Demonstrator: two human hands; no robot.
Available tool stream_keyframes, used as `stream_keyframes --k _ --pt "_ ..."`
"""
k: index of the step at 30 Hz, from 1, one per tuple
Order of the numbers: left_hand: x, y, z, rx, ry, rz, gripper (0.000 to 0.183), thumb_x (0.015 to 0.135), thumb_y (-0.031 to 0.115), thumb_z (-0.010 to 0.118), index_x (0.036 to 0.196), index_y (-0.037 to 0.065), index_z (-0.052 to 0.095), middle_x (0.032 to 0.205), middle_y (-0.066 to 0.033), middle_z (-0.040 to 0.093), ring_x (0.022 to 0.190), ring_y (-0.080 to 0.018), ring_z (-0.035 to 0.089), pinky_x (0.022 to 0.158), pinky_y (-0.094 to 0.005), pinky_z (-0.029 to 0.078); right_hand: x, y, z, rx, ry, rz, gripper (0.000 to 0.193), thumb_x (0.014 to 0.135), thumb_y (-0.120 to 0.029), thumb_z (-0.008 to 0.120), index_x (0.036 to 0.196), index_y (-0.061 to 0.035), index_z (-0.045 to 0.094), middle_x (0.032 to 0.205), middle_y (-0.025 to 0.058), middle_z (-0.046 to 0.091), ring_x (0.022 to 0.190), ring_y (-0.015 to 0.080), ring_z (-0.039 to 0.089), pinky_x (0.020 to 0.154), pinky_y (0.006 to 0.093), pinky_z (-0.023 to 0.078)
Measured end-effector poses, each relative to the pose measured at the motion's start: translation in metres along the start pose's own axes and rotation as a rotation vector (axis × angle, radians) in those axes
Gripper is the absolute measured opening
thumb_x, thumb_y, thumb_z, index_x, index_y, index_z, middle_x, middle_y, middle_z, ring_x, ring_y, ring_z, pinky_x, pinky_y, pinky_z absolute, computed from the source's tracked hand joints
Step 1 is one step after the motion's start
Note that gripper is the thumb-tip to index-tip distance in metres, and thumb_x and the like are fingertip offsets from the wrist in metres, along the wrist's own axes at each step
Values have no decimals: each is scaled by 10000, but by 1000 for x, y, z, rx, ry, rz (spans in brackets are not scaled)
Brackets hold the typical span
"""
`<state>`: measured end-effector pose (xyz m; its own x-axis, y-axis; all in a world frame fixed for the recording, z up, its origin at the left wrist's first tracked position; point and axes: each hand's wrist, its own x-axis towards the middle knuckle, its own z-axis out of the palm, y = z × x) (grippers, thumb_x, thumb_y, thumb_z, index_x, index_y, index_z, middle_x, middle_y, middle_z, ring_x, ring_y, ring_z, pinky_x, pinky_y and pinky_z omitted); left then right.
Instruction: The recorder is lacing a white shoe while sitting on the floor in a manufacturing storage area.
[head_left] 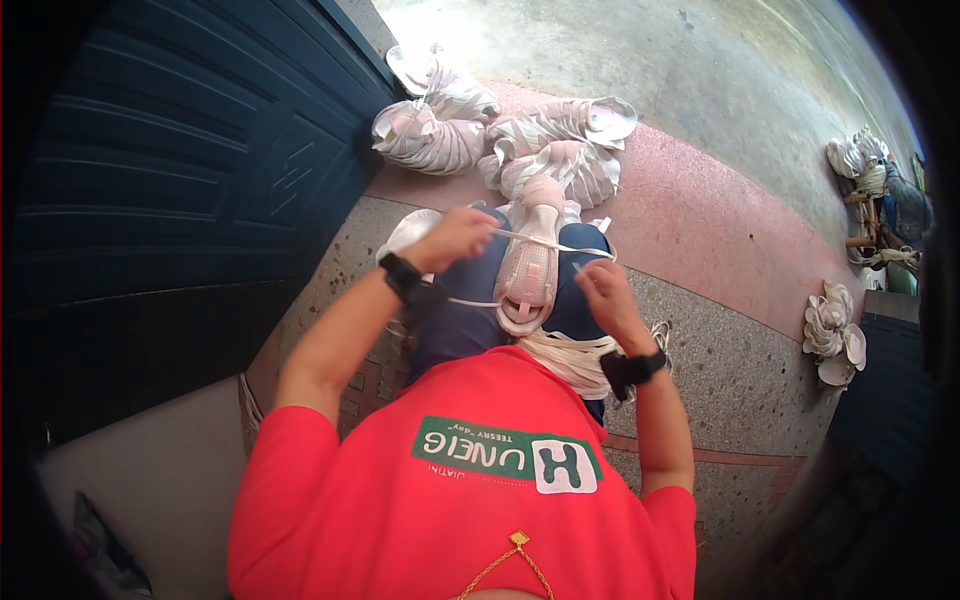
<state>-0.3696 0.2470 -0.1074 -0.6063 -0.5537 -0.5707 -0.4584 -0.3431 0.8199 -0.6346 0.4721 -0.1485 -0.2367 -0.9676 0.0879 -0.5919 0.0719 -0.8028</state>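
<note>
Fingers of the left hand (455, 242) are drawn together on a white lace (530, 239), the hand slightly blurred, while the thumb and forefinger of the right hand (608, 296) pinch near a lace end, the other right fingers curled in. Largest around them is the dark panelled door (180, 170) on the left, then the red shirt (340, 510), whose short sleeves leave both forearms bare. The jeans (455, 320) come next, the legs parted below the hands. The left forearm (345, 315) slants up and inward from a bent elbow, bringing its hand over the left thigh, fingers pointing right; the right forearm (665, 420) rises more steeply and leans inward, its hand over the right thigh and nearer the body than the left one. Between the thighs sits the pink and white shoe upper (528, 265), its long axis pointing away from the chest. A bundle of pale laces (570, 358) lies close to the lap, just beside the shoe's near end. Each wrist carries a black band. Thinnest of all, the lace crosses above the shoe from hand to hand, and another strand stretches left from the shoe's near end.
</note>
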Motion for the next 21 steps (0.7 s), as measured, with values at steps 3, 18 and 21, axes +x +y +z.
stream_keyframes --k 3,18,21 --pt "25 -26 38 287 22 172 249 932 177 629 1060 -7 737 841 -149 719 720 -228 686 666 -349 545 20 -8 32 14 -141 156 215 974 -191 595 1019 -20 717 955 226 712 917 422 680 797 485 523" --pt "25 -19 65 1091 355 514 179 889 162 623 891 48 761 960 -153 715 1072 -370 612 896 -482 495 55 -5 54 -359 -106 296 317 1003 -252 521 953 2 704 955 230 706 959 423 665 845 520 515" --pt "30 -26 66 1091 389 619 158 837 151 638 849 59 767 930 -141 710 1050 -348 604 858 -490 496 53 -5 58 -352 -73 314 306 999 -239 525 932 7 693 931 228 702 945 420 662 838 527 510"
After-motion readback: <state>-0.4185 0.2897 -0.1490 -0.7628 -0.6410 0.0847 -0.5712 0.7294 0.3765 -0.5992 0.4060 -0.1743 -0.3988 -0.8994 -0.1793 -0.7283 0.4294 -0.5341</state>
